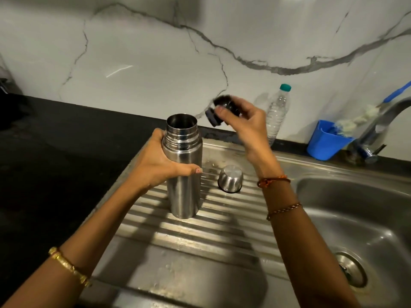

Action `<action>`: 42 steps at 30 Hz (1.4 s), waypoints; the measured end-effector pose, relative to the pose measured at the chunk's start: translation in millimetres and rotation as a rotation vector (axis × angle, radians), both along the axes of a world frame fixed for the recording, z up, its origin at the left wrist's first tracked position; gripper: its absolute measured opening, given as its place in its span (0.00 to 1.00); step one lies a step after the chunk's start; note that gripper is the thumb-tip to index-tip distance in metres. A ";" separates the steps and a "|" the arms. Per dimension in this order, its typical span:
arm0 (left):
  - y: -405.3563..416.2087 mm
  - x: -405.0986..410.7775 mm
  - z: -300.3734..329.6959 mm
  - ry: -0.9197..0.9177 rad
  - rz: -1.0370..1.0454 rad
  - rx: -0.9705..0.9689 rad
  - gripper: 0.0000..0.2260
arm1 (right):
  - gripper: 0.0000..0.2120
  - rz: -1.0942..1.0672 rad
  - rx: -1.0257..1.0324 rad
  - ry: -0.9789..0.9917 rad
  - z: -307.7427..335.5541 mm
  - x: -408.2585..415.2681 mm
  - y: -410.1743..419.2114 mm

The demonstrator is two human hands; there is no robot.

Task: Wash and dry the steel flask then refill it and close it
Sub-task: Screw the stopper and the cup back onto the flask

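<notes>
Ribbed steel sink drainboard (200, 236) below a marble wall, open cylindrical steel flask (183, 165) upright on it, left hand (155, 163) wrapped around its body, right hand (246, 123) pinching the black stopper (223, 110) aloft, steel cup lid (230, 178) upside down beside the flask

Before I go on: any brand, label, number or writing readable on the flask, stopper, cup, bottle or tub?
None can be read.
Steel flask: bare metal, no marking shows.
Black stopper: blurred, nothing legible.
Steel cup: plain.
Plastic bottle: no label seen.
Blue tub: plain.
</notes>
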State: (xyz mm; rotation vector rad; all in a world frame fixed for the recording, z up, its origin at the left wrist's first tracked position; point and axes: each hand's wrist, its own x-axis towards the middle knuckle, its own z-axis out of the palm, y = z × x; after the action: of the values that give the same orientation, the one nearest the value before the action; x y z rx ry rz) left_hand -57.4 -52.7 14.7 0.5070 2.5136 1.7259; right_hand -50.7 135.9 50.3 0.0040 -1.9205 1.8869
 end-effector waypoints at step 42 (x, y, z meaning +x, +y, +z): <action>0.2 -5.0 -5.2 0.083 -0.018 -0.100 0.35 | 0.20 0.142 1.442 -0.254 83.0 43.3 -82.9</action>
State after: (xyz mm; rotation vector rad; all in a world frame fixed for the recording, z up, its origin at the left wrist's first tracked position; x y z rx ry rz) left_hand -62.4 -52.4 9.6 0.6035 2.6266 1.5952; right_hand -7.4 53.0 133.3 0.3475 -3.0369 0.1953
